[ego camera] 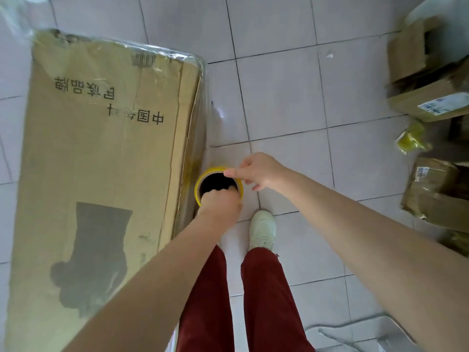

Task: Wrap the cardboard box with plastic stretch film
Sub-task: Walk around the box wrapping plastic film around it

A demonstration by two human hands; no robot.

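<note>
Cardboard fills the left of the scene: the box (101,174) stands tall beside the person, its top face running from near to far, with printed characters and a grey figure on it. Clear film (203,115) already shows on it, shiny and wrinkled over the far top edge and stretched down the right side face, where it glints against the tiles. The top face itself looks mostly bare, though a thin clear layer would be hard to tell. So I judge the wrapping begun but far from finished: at least one pass runs round the sides, and more turns are likely needed.

Just right of the box's right edge sits the roll (218,185), seen end-on, a yellow ring round a dark hollow core. It is held upright, close against or touching the box's side; I cannot tell which.

Left hand (220,203) grips the near rim of the roll, its fingers curled down into the core and clenched on the wall. Right hand (258,171) reaches in from the right, thumb and forefinger pinched on the far rim while the other fingers hang loosely bent and free. Both hands thus steady the roll between them.

On the floor (291,97) to the far right lie other parcels (431,97), well apart.
</note>
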